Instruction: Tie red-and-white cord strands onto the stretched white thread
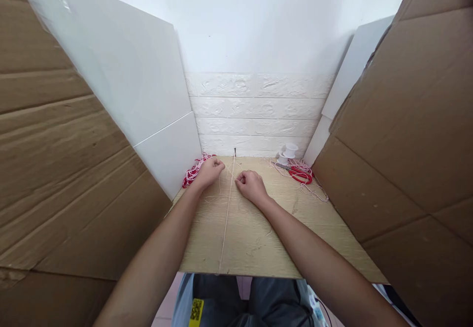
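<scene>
A pale cord point(228, 209) runs taut from a small dark nail point(235, 150) at the back of the wooden table down to its front edge. Left of the cord, my left hand point(211, 171) pinches a thin pale thread point(229, 170) between thumb and fingertips. My right hand point(251, 183) is just right of the cord, its fingers curled and pinched on the thread, which crosses the cord between both hands. Loose thread ends lie on the table under my left hand. What exactly sits between the fingertips is very fine and partly hidden.
Red and pink braided cord point(192, 173) is heaped behind my left wrist. At the back right are red-handled scissors point(301, 174), white spools point(288, 151) and pale pink cord point(318, 194). Cardboard panels point(55, 169) stand on both sides, and a white brick-patterned wall point(254, 108) closes the back.
</scene>
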Motion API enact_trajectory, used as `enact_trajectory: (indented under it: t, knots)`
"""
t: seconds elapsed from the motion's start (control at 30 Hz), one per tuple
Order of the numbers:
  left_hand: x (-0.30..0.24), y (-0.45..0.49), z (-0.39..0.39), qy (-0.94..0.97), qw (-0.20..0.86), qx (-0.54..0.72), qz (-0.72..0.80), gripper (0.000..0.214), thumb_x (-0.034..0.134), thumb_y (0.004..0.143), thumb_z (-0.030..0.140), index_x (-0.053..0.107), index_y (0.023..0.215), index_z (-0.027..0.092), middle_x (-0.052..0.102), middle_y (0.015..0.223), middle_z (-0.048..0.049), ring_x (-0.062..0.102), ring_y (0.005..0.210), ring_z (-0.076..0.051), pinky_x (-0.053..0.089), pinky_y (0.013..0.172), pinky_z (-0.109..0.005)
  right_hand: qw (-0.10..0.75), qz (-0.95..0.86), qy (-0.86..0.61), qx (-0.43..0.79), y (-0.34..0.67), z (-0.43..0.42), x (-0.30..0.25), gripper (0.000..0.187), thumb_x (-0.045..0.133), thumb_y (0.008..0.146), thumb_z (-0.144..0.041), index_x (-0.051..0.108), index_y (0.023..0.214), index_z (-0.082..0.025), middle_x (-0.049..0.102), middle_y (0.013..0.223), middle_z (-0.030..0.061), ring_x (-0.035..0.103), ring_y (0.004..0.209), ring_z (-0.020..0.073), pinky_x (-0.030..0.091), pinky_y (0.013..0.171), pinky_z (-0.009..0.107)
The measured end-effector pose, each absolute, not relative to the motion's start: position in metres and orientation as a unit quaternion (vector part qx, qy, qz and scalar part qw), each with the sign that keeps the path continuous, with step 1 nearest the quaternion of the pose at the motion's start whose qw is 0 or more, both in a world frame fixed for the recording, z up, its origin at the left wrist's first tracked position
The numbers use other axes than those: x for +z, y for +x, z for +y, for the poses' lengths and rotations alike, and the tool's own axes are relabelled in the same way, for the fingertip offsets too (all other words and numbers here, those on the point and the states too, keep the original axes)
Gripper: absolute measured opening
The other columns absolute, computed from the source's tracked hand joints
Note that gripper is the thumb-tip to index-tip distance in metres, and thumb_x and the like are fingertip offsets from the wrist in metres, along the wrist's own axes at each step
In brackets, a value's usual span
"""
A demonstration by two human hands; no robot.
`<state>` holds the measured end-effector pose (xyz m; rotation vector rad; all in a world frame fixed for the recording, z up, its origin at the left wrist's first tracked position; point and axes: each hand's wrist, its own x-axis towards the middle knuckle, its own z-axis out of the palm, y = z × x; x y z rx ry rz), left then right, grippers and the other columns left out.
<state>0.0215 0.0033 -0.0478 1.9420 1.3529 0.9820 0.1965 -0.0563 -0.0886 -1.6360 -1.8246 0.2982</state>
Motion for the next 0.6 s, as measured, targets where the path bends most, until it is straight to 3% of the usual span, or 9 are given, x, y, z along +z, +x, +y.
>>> enact_trajectory:
  t: [0.3,0.6]
  knots:
    - [-0.044,0.018,0.010,0.625,0.286,0.465,0.558,0.014,0.054,0.073,0.029,0.052,0.063,0.019,0.052,0.061,0.0012,0.043,0.057,-0.012,0.032,0.054,-0.025,0.329,-0.700,-0.624,0.111,0.197,-0.056,-0.090,0.008,0.062,0.084,-0.022,0.067,0.078,-0.019,0.068,0.084,0.0044,0.057,0.079,0.0165,0.035,0.071,0.027]
    - [-0.042,0.017,0.017,0.502,0.467,0.557,0.469,0.012,0.061,0.071,0.029,0.057,0.068,0.017,0.060,0.066,-0.0022,0.048,0.052,-0.009,0.033,0.048,-0.023,0.331,-0.699,-0.625,0.112,0.197,-0.056,-0.092,0.006,0.063,0.084,-0.023,0.067,0.080,-0.020,0.067,0.082,0.0037,0.057,0.079,0.0165,0.035,0.072,0.027]
